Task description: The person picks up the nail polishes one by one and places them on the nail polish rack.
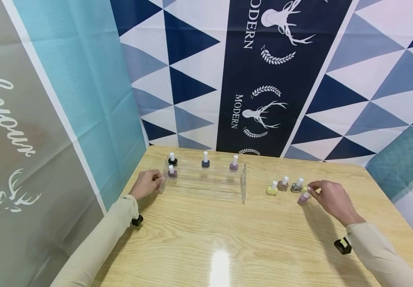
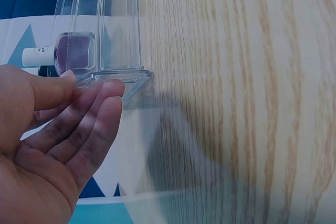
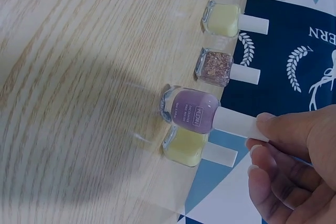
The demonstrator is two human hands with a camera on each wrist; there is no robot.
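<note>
Wooden table [image 1: 184,239], lilac bottle [image 3: 191,109] partly blocking yellow bottle [image 3: 184,149], clear rack [image 1: 206,181]

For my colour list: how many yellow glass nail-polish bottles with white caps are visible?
2: one yellow bottle left of the brown glitter bottle; another yellow bottle partly hidden behind the lilac bottle in the right hand.

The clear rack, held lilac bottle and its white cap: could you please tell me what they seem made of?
Clear rack: probably glossy acrylic, see-through with bright edges; glass remains possible. Lilac bottle: likely smooth, shiny glass, given its thick clear base. White cap: perhaps plastic, opaque and smooth.
</note>
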